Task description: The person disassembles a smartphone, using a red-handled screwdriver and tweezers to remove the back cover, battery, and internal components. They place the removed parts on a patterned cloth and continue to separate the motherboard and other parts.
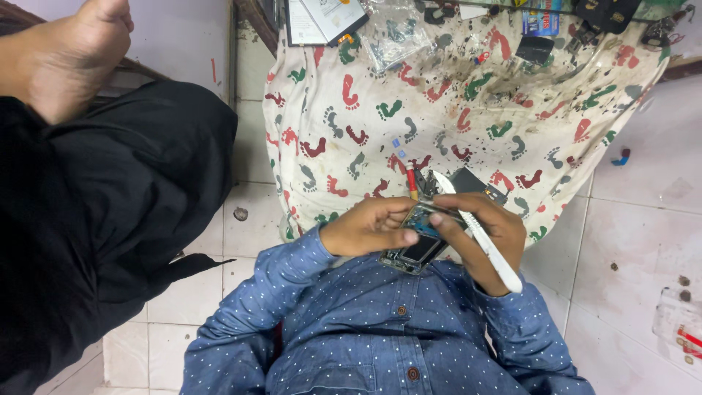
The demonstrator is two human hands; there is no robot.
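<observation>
An opened phone (411,252) with its back off is held in front of my blue dotted shirt. My left hand (365,227) grips its left side, thumb across the lower edge. My right hand (486,230) holds a white pen-shaped tool (488,249), and its fingers rest on the blue circuit board (420,216) at the phone's upper end. The tool's tip points up over the cloth. A red-handled screwdriver (412,183) lies just beyond the hands.
A white cloth with coloured footprints (439,124) covers the tiled floor (636,241), strewn with small parts, a clear bag of pieces (391,33) and a black flat part (468,181). A black-trousered leg (124,190) and bare foot (69,51) fill the left.
</observation>
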